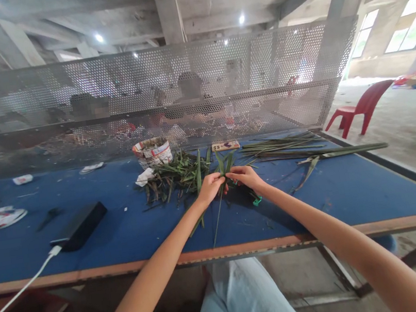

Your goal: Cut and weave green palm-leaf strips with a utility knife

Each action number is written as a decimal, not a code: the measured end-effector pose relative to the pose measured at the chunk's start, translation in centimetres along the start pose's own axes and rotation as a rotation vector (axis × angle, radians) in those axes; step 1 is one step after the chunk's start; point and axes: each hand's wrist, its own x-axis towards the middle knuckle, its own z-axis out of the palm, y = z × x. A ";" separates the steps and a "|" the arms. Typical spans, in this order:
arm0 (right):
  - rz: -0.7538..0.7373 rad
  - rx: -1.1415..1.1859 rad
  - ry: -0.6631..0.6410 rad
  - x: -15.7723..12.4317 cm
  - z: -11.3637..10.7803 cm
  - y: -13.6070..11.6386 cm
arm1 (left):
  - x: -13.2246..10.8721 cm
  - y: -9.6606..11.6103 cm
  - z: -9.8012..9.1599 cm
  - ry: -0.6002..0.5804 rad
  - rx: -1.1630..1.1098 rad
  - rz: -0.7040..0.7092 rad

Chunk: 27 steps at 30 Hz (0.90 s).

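Note:
Both my hands meet over the middle of the blue table, pinching long green leaf strips (220, 162) that fan upward between them. My left hand (211, 187) is closed on the strips from the left, fingertips close to the other hand's. From the right, my right hand (245, 175) is closed on the same strips. One thin strip (218, 219) hangs down toward the table's front edge. Just left of my hands lies a heap of cut green leaf pieces (184, 170). A small green item (257, 201) sits below my right hand; its kind is unclear.
Long leaf blades (288, 143) lie at the back right. Behind the heap stands a paper-wrapped tub (153, 152), with a patterned phone-like item (225, 146) nearby. A black box (81, 228) with a white cable is left. A perforated metal screen (252, 87) borders the back; people sit beyond.

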 end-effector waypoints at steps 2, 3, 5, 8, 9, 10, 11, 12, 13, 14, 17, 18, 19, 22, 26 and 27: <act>0.001 -0.002 -0.005 0.0 0.0 0.0 | -0.1 0.0 0.1 -0.012 0.007 0.002; 0.002 -0.001 -0.005 0.0 0.0 0.1 | -0.2 0.1 0.1 -0.019 0.009 0.002; 0.007 0.005 -0.004 0.1 0.0 0.1 | -0.4 0.3 0.1 -0.032 0.006 -0.002; 0.017 0.025 -0.006 0.2 -0.1 0.2 | -0.5 0.7 0.0 -0.039 -0.006 -0.009; 0.023 0.036 -0.008 0.3 -0.2 0.3 | -0.5 0.8 -0.1 -0.044 -0.029 -0.020; 0.030 0.050 -0.012 0.4 -0.2 0.3 | -0.5 0.8 -0.2 -0.059 -0.070 -0.041; 0.039 0.065 -0.019 0.4 -0.3 0.3 | -0.5 0.8 -0.3 -0.083 -0.127 -0.069; 0.050 0.082 -0.026 0.5 -0.3 0.4 | -0.4 0.8 -0.5 -0.110 -0.191 -0.095; 0.061 0.097 -0.035 0.5 -0.4 0.4 | -0.3 0.7 -0.6 -0.135 -0.250 -0.118; 0.070 0.109 -0.044 0.5 -0.4 0.4 | -0.2 0.6 -0.7 -0.152 -0.292 -0.133; 0.084 0.123 -0.063 0.5 -0.5 0.5 | 0.1 0.1 -0.9 -0.154 -0.299 -0.146; 0.083 0.121 -0.067 0.5 -0.5 0.5 | 0.2 0.0 -1.0 -0.151 -0.283 -0.153; 0.080 0.116 -0.071 0.5 -0.5 0.5 | 0.2 -0.1 -1.0 -0.149 -0.266 -0.159; 0.057 0.081 -0.068 0.4 -0.4 0.5 | 0.2 -0.2 -1.0 -0.137 -0.221 -0.166; 0.008 0.000 -0.022 0.5 -0.1 0.7 | 0.1 0.1 -1.1 -0.104 -0.170 -0.156; -0.008 -0.022 0.001 0.6 0.0 0.7 | 0.0 0.3 -1.1 -0.097 -0.152 -0.152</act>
